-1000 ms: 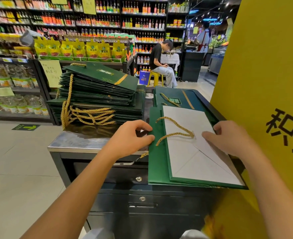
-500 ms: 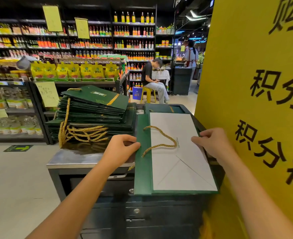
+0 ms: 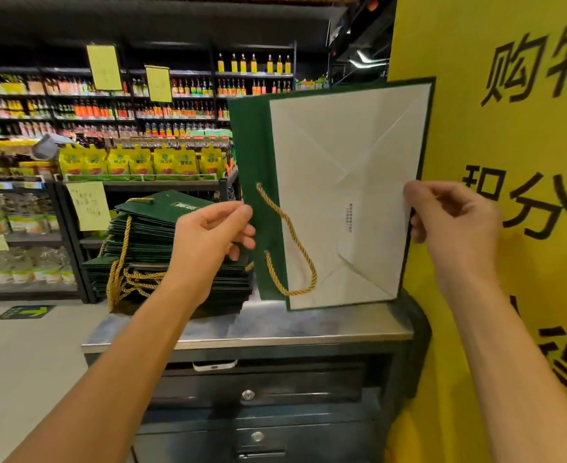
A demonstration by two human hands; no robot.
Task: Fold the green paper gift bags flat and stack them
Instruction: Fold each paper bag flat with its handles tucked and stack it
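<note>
A flat green paper gift bag (image 3: 258, 155) stands upright above the metal counter (image 3: 275, 327), its white folded bottom panel and gold rope handle (image 3: 290, 242) facing me. My left hand (image 3: 213, 233) pinches the bag's left green edge. My right hand (image 3: 452, 218) pinches its right edge. To the left on the counter lies a tall stack of flat green bags (image 3: 162, 248) with gold rope handles hanging over its front.
A large yellow sign (image 3: 509, 128) with black characters stands close on the right, behind the bag. The counter has drawers with locks (image 3: 248, 394) below. Store shelves with bottles and yellow packets (image 3: 141, 162) fill the background on the left.
The bag lay flat on the counter with both hands at its edges; now both hands have lifted it upright in front of me. The view has tilted upward.
</note>
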